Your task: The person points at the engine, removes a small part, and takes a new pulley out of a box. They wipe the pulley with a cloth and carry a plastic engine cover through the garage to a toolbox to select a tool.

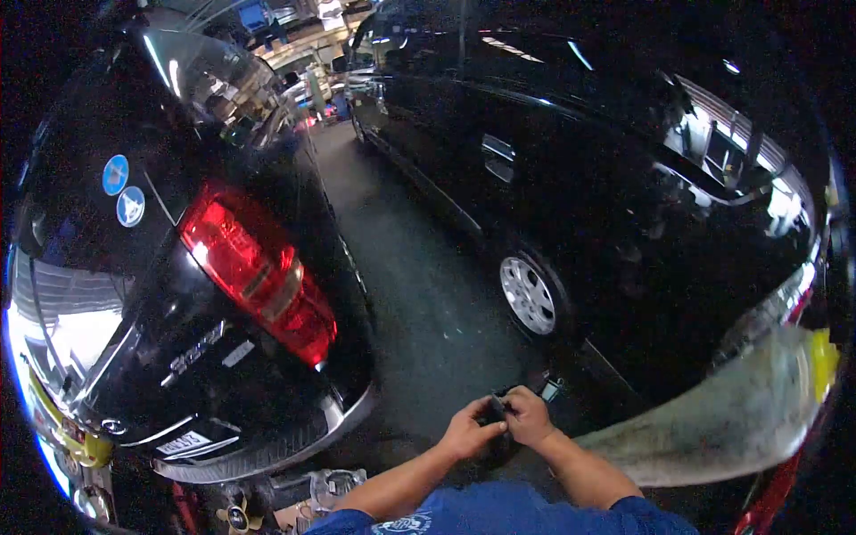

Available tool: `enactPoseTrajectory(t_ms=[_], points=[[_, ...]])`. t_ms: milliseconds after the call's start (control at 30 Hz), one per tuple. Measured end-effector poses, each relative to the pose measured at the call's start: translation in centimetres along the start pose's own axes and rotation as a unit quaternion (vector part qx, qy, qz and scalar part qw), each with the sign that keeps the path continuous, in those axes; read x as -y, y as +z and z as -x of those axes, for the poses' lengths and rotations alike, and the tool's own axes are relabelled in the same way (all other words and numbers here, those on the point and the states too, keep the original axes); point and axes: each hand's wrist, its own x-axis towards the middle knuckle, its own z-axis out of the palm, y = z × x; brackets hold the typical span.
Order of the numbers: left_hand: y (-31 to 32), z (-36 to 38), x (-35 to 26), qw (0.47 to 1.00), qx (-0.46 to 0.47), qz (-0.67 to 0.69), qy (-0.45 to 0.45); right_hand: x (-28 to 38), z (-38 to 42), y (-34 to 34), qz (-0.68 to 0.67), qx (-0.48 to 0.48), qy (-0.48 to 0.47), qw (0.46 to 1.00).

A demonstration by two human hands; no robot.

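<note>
Near the bottom centre my left hand (470, 432) and my right hand (530, 415) meet in front of my blue shirt. Between them is a small dark object (496, 409), with the fingers of both hands closed round it; its shape is mostly hidden. Just beyond my right hand a small silvery metal part (552, 389) shows, and whether it is attached to the dark object cannot be made out.
A black car with a red tail light (259, 276) stands at the left. Another black car with a silver wheel (528, 295) stands at the right. A dark floor (415, 267) runs between them. A large pale curved panel (713, 419) lies at the lower right, parts (239, 513) at the lower left.
</note>
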Motion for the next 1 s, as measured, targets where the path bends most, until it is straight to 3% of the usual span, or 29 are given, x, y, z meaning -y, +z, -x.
enactPoseTrajectory(t_ms=[100, 233, 333, 400, 533, 667, 700, 733, 800, 867, 1000], points=[[-4.8, -4.8, -4.6, 0.999, -0.017, -0.043, 0.021, -1.9, -7.7, 1.6, -0.042, 0.039, 0.015, 0.998], [-10.4, -12.4, -5.4, 0.996, -0.036, -0.068, 0.054, -4.8, -17.1, 4.3, -0.078, 0.020, 0.000, 0.997], [-13.8, -18.6, -6.8, 0.999, -0.053, -0.009, 0.001, -8.7, -24.0, 6.3, -0.060, 0.066, -0.003, 0.996], [-15.8, -23.0, -8.4, 0.993, -0.092, -0.063, -0.031, -11.4, -28.8, 7.6, -0.097, 0.080, -0.017, 0.992], [-21.6, -34.7, -5.0, 0.993, -0.116, -0.025, -0.003, -19.0, -40.1, 11.6, -0.087, 0.123, -0.042, 0.988], [-27.8, -44.3, -8.1, 0.982, -0.177, -0.047, 0.037, -23.7, -53.5, 14.5, -0.102, 0.152, -0.126, 0.975], [-29.8, -46.8, -6.7, 0.975, -0.205, -0.074, 0.048, -24.2, -57.0, 15.1, -0.108, 0.173, -0.145, 0.968], [-31.4, -48.5, -9.5, 0.974, -0.214, -0.077, 0.026, -24.4, -60.4, 15.5, -0.114, 0.195, -0.163, 0.960], [-35.0, -52.4, -9.0, 0.969, -0.239, -0.012, 0.055, -24.5, -66.6, 17.3, -0.082, 0.228, -0.176, 0.954], [-38.8, -55.0, -13.3, 0.962, -0.265, -0.061, 0.032, -24.5, -72.4, 19.2, -0.113, 0.252, -0.160, 0.948], [-47.9, -64.7, -12.3, 0.953, -0.292, -0.075, 0.029, -27.2, -84.5, 25.4, -0.093, 0.254, -0.170, 0.948]])
